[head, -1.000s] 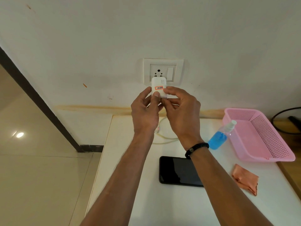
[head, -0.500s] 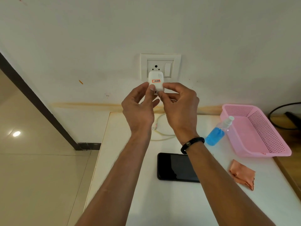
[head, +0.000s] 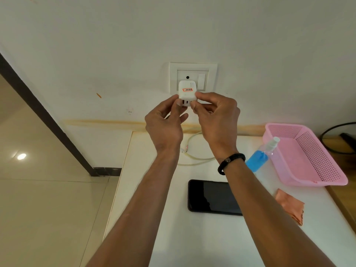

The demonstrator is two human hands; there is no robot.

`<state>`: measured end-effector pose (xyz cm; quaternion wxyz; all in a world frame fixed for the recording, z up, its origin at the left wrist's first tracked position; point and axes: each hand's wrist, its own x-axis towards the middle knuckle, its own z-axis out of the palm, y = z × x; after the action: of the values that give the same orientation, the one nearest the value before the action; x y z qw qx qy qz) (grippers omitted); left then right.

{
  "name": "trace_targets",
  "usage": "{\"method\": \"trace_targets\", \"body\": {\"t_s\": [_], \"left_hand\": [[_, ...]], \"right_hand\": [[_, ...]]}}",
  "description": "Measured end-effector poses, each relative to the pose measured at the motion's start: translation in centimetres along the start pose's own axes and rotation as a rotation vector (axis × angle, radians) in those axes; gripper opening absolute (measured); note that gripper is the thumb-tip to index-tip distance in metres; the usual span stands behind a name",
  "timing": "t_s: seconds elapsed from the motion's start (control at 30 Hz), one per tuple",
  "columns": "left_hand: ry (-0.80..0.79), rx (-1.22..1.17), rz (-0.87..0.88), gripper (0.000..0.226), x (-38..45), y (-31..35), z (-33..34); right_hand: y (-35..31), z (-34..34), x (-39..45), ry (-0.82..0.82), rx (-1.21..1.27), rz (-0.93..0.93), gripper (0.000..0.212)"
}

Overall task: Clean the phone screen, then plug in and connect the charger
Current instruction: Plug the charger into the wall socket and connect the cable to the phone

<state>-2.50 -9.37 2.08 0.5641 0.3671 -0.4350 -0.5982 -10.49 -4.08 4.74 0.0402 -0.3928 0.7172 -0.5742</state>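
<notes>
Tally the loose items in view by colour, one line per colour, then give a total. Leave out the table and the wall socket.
White: 2 - charger adapter held at the socket, cable on the table
Black: 1 - phone
Pink: 1 - basket
Blue: 1 - spray bottle of blue liquid
Orange: 1 - cloth
Total: 6

A pink basket (head: pixel 306 157) sits on the white table (head: pixel 202 243), black cable (head: pixel 333 133) beyond.
</notes>
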Motion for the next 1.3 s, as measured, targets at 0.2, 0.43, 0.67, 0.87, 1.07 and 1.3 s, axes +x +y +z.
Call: {"method": "trace_targets", "body": {"t_s": [0.2, 0.43, 0.67, 0.87, 1.07, 1.3], "left_hand": [[0.029, 0.043, 0.001, 0.018, 0.4, 0.1, 0.1], [-0.008, 0.200, -0.059, 0.014, 0.8, 1.1, -0.6], [-0.063, 0.545, -0.224, 0.021, 2.2, -0.1, -3.2], [-0.284, 1.057, -0.268, 0.028, 1.2, -2.0, -4.6], [-0.658, 1.439, -0.265, 0.058, -0.8, -3.1, -4.4], [-0.578, 1.483, -0.207, 0.049, -0.9, -1.7, -3.6]], "right_hand": [[0.3, 0.0, 0.4, 0.027, -0.010, -0.008, 0.026], [0.7, -0.3, 0.4, 0.027, -0.061, 0.075, 0.020], [5.5, -1.1, 0.1, -0.390, -0.370, 0.154, 0.014], [8.7, -0.5, -1.9, -0.510, -0.554, 0.165, 0.020], [9.2, 1.6, -2.9, -0.599, -0.590, 0.123, 0.028], [8.6, 2.8, -4.1, -0.621, -0.749, 0.064, 0.022]]}}
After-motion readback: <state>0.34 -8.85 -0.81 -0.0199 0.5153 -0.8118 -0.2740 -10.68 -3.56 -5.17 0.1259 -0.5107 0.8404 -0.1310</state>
